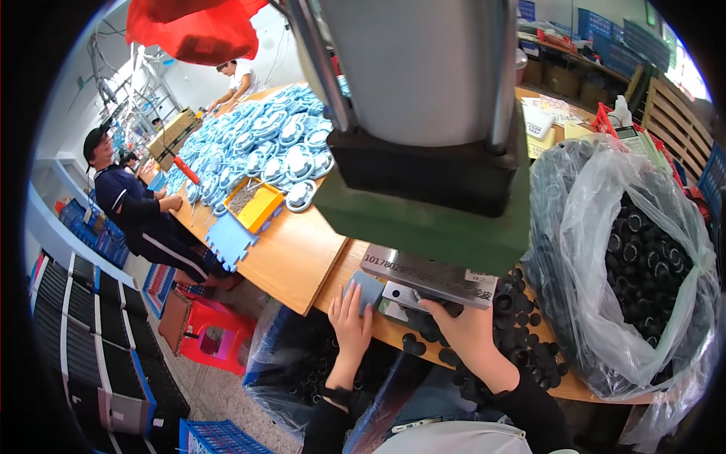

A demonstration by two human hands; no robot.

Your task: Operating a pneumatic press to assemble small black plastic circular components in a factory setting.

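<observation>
My left hand (350, 324) lies with its fingers stretched out beside a flat grey-blue block (367, 288) at the table's edge. My right hand (467, 333) reaches in under the engraved metal block (423, 277) of a press (423, 219). Its thumb is bent inward near a small metal fixture (399, 294); the other fingers are mostly hidden, and what they grip I cannot make out. Small round black rubber-like parts (522, 337) lie in a loose heap to the right of this hand.
A clear plastic bag (586, 303) of black parts stands at right. Light-blue plastic parts (261, 140) pile at the far left, near a yellow tray (254, 204). Below are a lined bin (299, 363) and a red stool (219, 333). A co-worker (136, 200) stands at left.
</observation>
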